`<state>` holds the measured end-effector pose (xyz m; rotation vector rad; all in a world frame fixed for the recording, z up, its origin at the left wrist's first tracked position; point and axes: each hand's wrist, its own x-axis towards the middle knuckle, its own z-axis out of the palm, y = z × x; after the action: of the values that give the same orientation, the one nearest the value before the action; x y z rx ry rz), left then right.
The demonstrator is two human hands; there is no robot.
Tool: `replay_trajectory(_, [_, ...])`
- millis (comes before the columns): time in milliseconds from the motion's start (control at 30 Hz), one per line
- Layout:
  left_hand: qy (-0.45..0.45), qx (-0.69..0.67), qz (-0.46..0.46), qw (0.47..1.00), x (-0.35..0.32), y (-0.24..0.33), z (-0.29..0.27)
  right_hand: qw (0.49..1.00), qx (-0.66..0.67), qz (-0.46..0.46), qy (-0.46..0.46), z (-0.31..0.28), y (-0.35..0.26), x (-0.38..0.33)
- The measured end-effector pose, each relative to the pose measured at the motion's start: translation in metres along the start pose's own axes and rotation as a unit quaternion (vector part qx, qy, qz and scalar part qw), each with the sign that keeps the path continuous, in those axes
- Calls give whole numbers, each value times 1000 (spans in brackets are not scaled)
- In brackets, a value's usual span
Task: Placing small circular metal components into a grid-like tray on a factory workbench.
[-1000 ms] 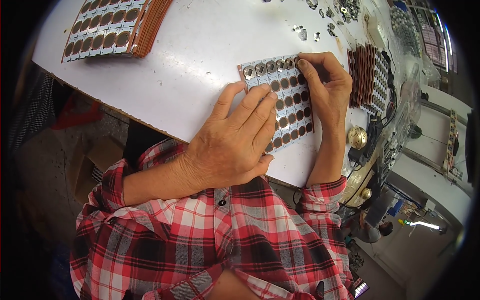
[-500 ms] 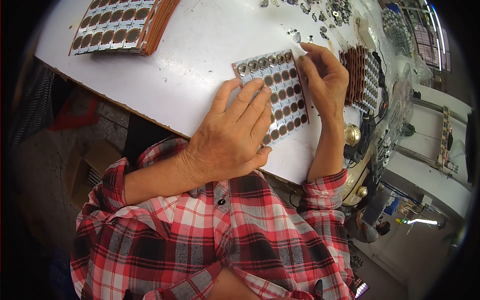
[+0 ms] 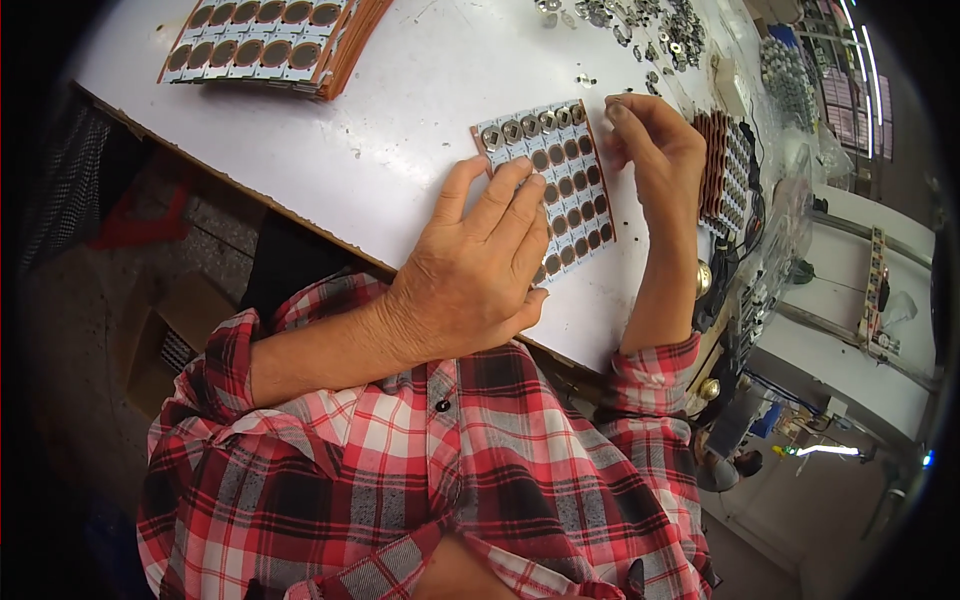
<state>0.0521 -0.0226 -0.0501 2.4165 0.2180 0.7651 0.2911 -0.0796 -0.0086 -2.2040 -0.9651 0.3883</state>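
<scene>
A panel of small circuit boards (image 3: 572, 200) lies on the white table before me, with rows of dark round pads. Along its far row sit several silver metal pieces (image 3: 530, 125). My left hand (image 3: 470, 250) rests on the panel's left side, palm down with the fingers stretched and somewhat apart, covering part of the rows. Just beyond the panel's right edge, my right hand (image 3: 660, 150) is raised with thumb and fingers brought together. Whatever may be between those fingertips is too small or hidden to make out.
A tall stack of similar panels (image 3: 255, 45) stands at the far left. Loose metal pieces (image 3: 680, 35) lie scattered at the far right. Another stack of panels (image 3: 728, 170) stands right of my right hand. The table's near edge (image 3: 230, 180) runs beside my left forearm.
My right hand has drawn slightly away from the panel's far right corner, its fingers curling in. The left hand stays on the panel. The whole view has shifted a little.
</scene>
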Motion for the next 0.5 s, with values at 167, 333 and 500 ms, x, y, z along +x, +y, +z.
replay_trajectory(167, [-4, 8, 3, 1000, 0, 1, -2, 948, 306, 56, -67, 5, -21, -34])
replay_trajectory(333, [27, 6, 43, 999, -4, 0, 4, 922, 373, 42, -98, 19, -14, -43])
replay_trajectory(500, [43, 36, 71, 996, -4, -1, 8, 929, 354, 46, -102, 25, -20, -50])
